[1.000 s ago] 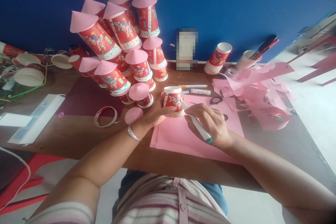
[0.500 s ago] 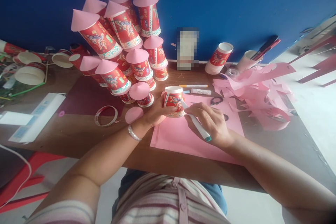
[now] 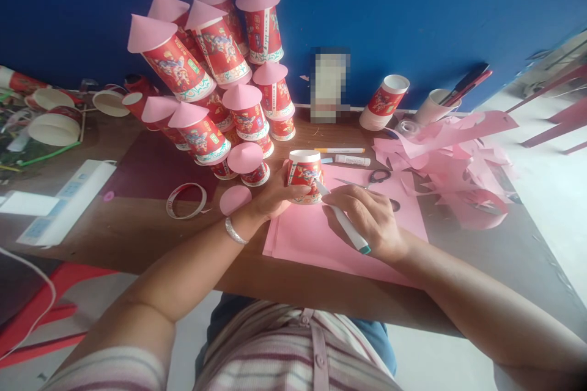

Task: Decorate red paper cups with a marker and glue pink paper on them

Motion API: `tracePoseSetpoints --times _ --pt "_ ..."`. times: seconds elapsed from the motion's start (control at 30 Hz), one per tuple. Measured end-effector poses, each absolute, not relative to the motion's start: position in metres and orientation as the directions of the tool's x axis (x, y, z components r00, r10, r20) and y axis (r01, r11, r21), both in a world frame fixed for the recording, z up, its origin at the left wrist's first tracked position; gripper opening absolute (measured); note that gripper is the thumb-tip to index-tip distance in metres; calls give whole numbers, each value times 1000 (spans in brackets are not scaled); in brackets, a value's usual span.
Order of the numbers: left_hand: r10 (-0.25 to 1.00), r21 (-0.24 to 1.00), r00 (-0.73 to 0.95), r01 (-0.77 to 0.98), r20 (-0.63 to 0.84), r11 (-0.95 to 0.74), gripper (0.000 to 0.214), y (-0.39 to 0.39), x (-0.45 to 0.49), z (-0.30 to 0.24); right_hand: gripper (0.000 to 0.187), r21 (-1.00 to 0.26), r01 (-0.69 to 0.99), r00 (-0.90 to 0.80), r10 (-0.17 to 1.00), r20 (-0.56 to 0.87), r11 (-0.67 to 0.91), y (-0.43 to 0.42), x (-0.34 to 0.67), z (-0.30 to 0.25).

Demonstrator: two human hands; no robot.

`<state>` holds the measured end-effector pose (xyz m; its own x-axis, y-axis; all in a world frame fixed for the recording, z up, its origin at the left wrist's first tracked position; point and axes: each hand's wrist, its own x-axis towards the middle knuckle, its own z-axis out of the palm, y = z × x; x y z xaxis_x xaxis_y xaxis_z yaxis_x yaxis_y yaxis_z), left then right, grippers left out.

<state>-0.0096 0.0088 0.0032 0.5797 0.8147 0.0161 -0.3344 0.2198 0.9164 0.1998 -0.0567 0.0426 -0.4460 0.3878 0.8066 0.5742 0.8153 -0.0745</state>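
Brown tabletop below, hands hold a round paper cup and marker.

Lighting: pale, apparently from beyond the right edge of the desk. Floor on that side: near-white, washed out. Desk surface: hazy grey sheen along right edge, browner leftward. Shadow: soft, on pink paper beside right hand. Wall: dim. Distortion: wide-angle, stacked cups leaning. Back edge: pixelated patch. Far left corner: clutter blurred.
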Motion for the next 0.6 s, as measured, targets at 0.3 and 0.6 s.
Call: tracePoseSetpoints --times 0.3,0.6 --pt "825 918 565 -333 10 217 49 8 -10 3 36 -80 572 -447 391 805 817 -57 201 41" --pt "821 916 570 -320 -16 240 50 9 -10 2 26 -62 581 -456 388 801 811 -56 201 41"
